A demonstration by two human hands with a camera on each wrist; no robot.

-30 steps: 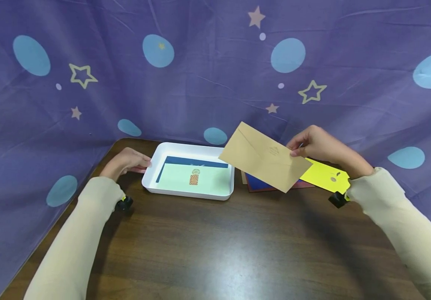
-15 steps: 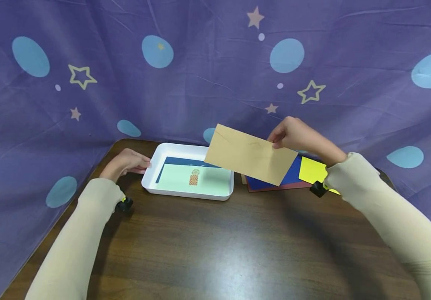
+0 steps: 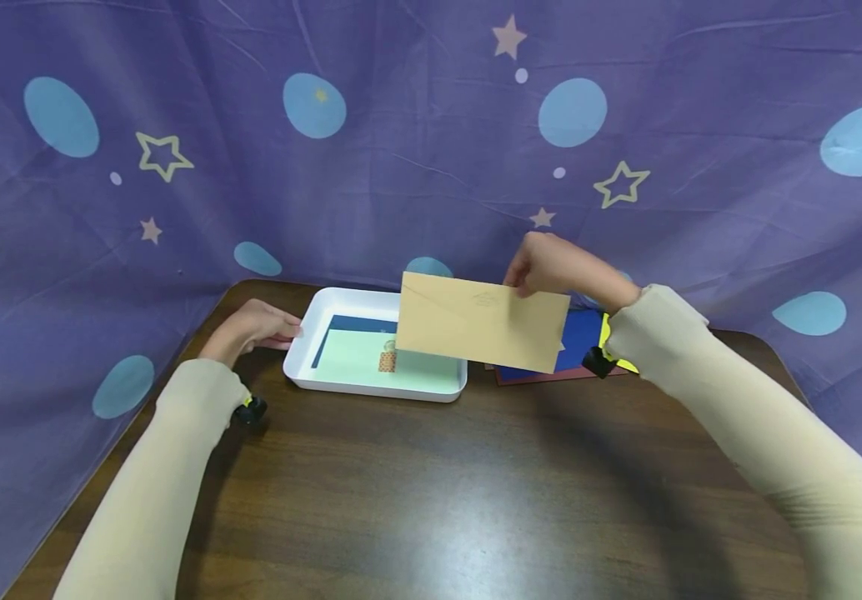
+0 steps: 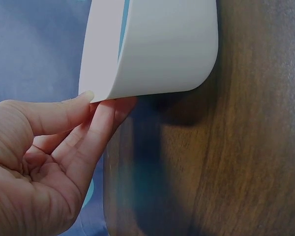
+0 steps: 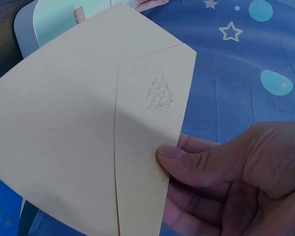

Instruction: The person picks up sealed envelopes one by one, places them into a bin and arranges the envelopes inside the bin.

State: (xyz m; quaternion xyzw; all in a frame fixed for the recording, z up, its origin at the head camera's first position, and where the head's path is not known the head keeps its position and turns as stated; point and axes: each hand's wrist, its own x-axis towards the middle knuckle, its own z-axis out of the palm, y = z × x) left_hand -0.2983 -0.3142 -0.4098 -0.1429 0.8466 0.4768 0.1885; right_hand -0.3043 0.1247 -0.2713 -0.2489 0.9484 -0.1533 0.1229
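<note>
My right hand (image 3: 547, 262) pinches a tan envelope (image 3: 479, 325) by its upper edge, thumb on the flap side. The envelope's left part overlaps the right end of a white tray (image 3: 371, 392) in the head view. A small dark print shows on its flap in the right wrist view. With thumb and fingers, my left hand (image 3: 258, 323) pinches the tray's left rim, as the left wrist view also shows. Inside the tray lies a pale green envelope (image 3: 356, 358) with an orange patterned stamp, on top of a dark blue envelope (image 3: 348, 322).
Right of the tray, partly behind the tan envelope, lie a blue envelope (image 3: 579, 333), a reddish one (image 3: 521, 379) and a yellow one (image 3: 626, 365). A purple curtain (image 3: 431, 167) with stars hangs behind the brown wooden table (image 3: 401, 483).
My right hand has carried the tan envelope leftward from above the coloured envelopes to the tray's right end, turning it nearly level. The left hand stays at the tray rim.
</note>
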